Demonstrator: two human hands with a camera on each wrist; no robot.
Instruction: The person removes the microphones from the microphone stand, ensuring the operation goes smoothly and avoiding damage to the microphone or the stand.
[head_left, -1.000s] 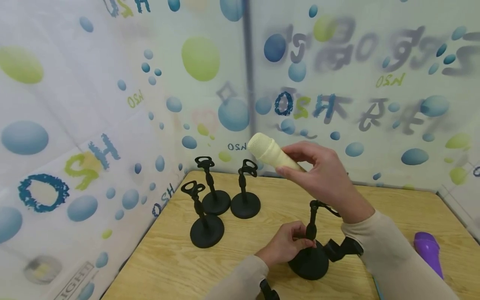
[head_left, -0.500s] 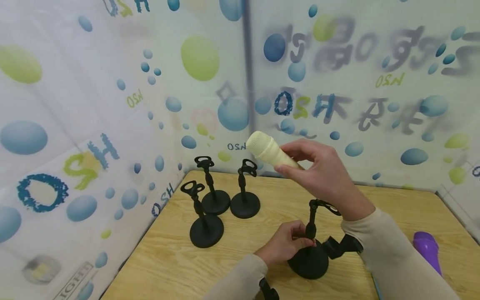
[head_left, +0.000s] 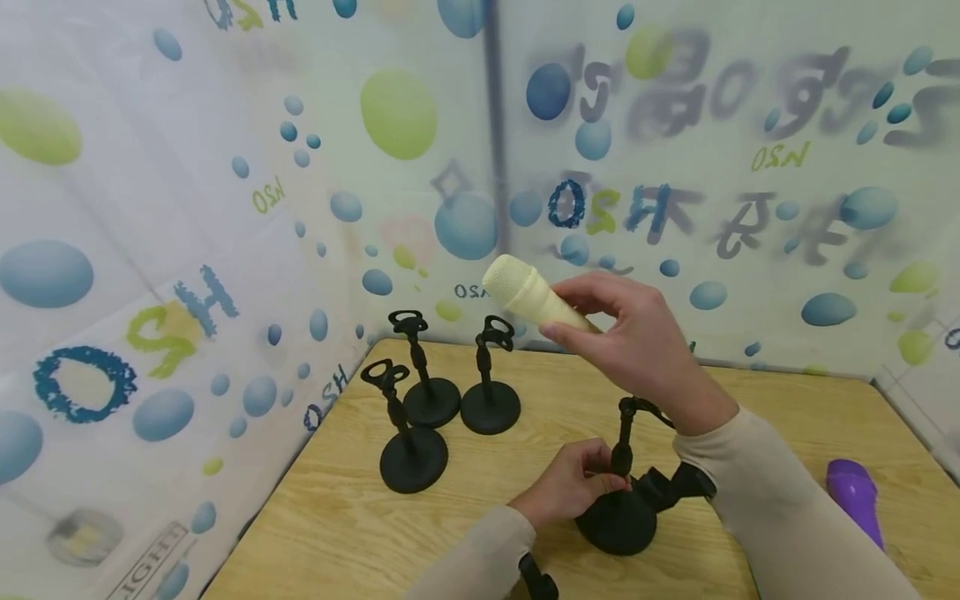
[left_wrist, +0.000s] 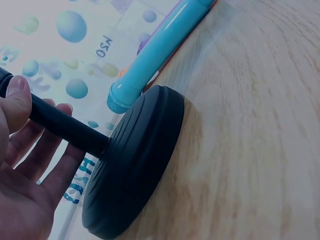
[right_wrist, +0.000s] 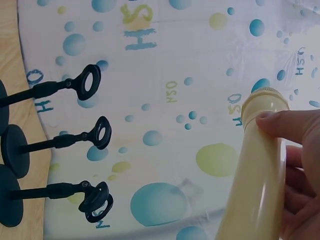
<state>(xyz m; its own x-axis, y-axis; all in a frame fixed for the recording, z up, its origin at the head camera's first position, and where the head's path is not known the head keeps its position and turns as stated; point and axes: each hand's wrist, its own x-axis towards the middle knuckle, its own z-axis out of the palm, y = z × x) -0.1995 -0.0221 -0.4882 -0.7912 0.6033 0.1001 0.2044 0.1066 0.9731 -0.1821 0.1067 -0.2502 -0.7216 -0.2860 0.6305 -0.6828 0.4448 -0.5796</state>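
Observation:
My right hand (head_left: 630, 337) grips a cream-yellow microphone (head_left: 528, 293) in the air, its mesh head tilted up to the left. In the right wrist view the thumb lies on the microphone's body (right_wrist: 260, 165), just below the head. Lower down, my left hand (head_left: 570, 485) holds the post of a black desktop microphone stand (head_left: 618, 523). The left wrist view shows thumb and fingers around that post (left_wrist: 70, 131), with the round base (left_wrist: 135, 165) on the table. The stand's ring clip is partly hidden behind the right wrist.
Three more black microphone stands (head_left: 414, 461) stand at the table's back left. A purple microphone (head_left: 855, 500) lies at the right, partly behind the right sleeve. A light-blue microphone (left_wrist: 160, 50) lies beyond the held stand's base. Patterned curtains (head_left: 405, 208) border the wooden table (head_left: 330, 533).
The right hand has shifted slightly left and up with the cream-yellow microphone. My left hand keeps its hold on the stand, which stays in place.

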